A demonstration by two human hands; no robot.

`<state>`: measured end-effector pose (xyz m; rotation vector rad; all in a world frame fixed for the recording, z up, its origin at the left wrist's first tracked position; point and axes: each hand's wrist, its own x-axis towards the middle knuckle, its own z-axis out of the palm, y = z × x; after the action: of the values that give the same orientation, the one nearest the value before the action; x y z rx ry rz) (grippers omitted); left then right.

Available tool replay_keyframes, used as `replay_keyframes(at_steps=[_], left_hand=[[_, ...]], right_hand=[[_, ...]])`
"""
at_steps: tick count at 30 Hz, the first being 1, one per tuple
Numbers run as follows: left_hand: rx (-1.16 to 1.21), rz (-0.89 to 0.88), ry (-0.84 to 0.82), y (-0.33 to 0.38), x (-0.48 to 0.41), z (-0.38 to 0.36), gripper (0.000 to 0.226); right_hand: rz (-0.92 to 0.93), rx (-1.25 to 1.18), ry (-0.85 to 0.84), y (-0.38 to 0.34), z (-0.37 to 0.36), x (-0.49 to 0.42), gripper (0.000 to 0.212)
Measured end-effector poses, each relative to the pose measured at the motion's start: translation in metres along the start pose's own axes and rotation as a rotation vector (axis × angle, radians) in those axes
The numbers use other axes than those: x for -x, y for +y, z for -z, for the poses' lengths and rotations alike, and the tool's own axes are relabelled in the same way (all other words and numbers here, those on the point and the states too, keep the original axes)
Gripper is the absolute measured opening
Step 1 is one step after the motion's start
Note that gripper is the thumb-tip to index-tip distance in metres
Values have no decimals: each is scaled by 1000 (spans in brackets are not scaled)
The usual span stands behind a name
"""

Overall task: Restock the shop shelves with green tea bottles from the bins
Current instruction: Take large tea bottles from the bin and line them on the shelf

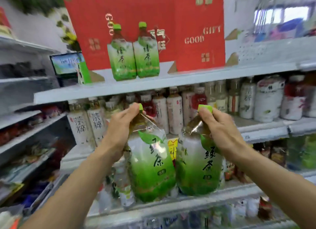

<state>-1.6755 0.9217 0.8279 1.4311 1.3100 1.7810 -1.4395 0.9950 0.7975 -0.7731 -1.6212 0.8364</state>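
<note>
I hold two large green tea bottles in the air in front of the shelves. My left hand (120, 124) grips the neck of the left bottle (150, 167) just under its green cap. My right hand (220, 128) grips the neck of the right bottle (196, 165) the same way. Both bottles hang side by side, their bodies touching. Two more green tea bottles (134, 56) stand upright next to each other on the top shelf (188, 81), in front of red gift boxes.
Big red gift boxes (196, 23) fill the back of the top shelf, with bare shelf to the right of the standing bottles. A small green carton (83, 71) stands at the shelf's left end. Rows of white-labelled drink bottles (174, 112) crowd the shelf below.
</note>
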Motion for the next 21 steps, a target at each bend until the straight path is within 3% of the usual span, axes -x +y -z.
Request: replay_keyframes(at_steps=[9, 15, 21], left_hand=[[-47, -126, -15, 82, -79, -3, 50], [37, -45, 33, 99, -134, -8, 41], [179, 74, 36, 94, -177, -14, 36]], right_hand=[[233, -26, 60, -117, 20, -110, 55], [425, 77, 120, -165, 23, -189, 44], [354, 132, 163, -165, 11, -264, 45]])
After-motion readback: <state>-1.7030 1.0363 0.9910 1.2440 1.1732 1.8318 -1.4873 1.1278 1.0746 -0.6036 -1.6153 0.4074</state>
